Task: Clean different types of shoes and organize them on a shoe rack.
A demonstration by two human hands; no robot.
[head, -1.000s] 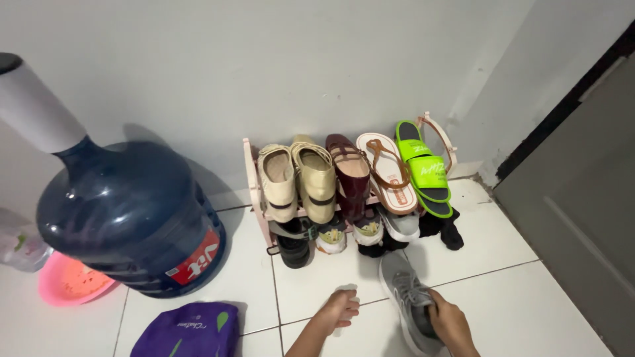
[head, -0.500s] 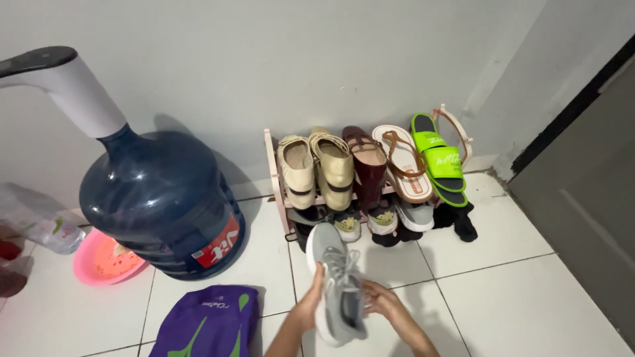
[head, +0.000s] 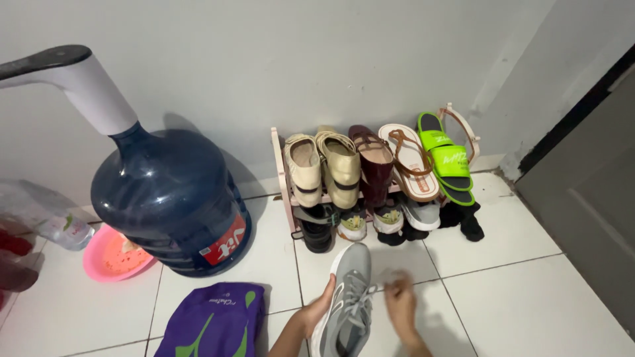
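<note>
A grey lace-up sneaker (head: 348,297) is held over the white floor tiles, toe pointing at the shoe rack. My left hand (head: 316,311) grips the sneaker's left side. My right hand (head: 400,303) is just to the sneaker's right, blurred, fingers at the laces; whether it holds a lace I cannot tell. A small pink shoe rack (head: 283,175) stands against the wall with beige shoes (head: 323,168), a maroon shoe (head: 374,162), a tan sandal (head: 410,158) and neon green slides (head: 446,158) on top, more shoes below.
A big blue water jug (head: 169,198) with a white pump stands at left. A pink bowl (head: 109,254) lies beside it, a purple bag (head: 211,320) in front. A plastic bottle (head: 63,228) is far left. A dark door (head: 589,185) is at right.
My left hand, resting on the floor a second ago, has taken the sneaker's left side. The sneaker shifted left off the floor, and my right hand let go and moved to the laces.
</note>
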